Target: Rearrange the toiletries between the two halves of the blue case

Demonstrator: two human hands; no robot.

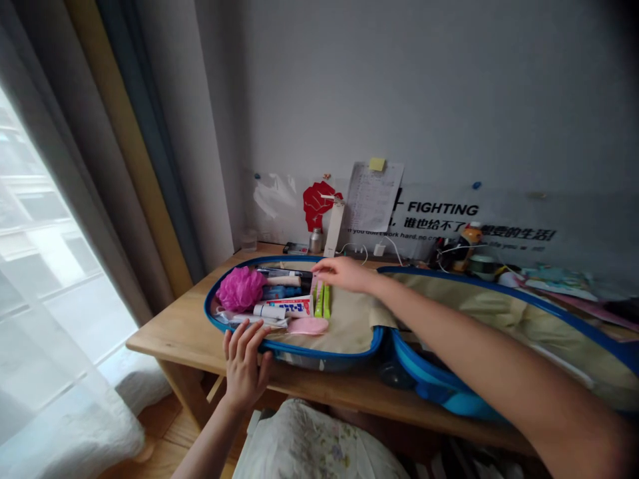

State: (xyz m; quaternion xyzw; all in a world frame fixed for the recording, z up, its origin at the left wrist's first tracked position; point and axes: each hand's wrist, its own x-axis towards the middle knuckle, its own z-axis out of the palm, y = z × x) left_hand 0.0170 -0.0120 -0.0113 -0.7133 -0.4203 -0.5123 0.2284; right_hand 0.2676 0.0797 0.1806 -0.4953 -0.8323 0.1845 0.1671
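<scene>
An open suitcase with blue trim (349, 354) lies on the wooden desk. My left hand (245, 362) rests over its near rim with the fingers apart, holding nothing. My right hand (344, 273) reaches across from the right, its fingertips pinched at the top of a slim pinkish packet (314, 285). Slim green packets (326, 301) lie alongside. Around them in the left half are a magenta bath puff (241, 289), a toothpaste box (299, 307), a white tube (270, 311) and a pink oval item (308, 326). Dark slender items (284, 272) lie at the back, partly covered.
The suitcase's other half (464, 303) spreads to the right under my forearm. Behind stand a small silver bottle (316, 240), a tall white box (334, 229), cables, and an orange-topped bottle (470, 234). Desk surface (184, 332) shows at left, with curtains (114, 133) beyond.
</scene>
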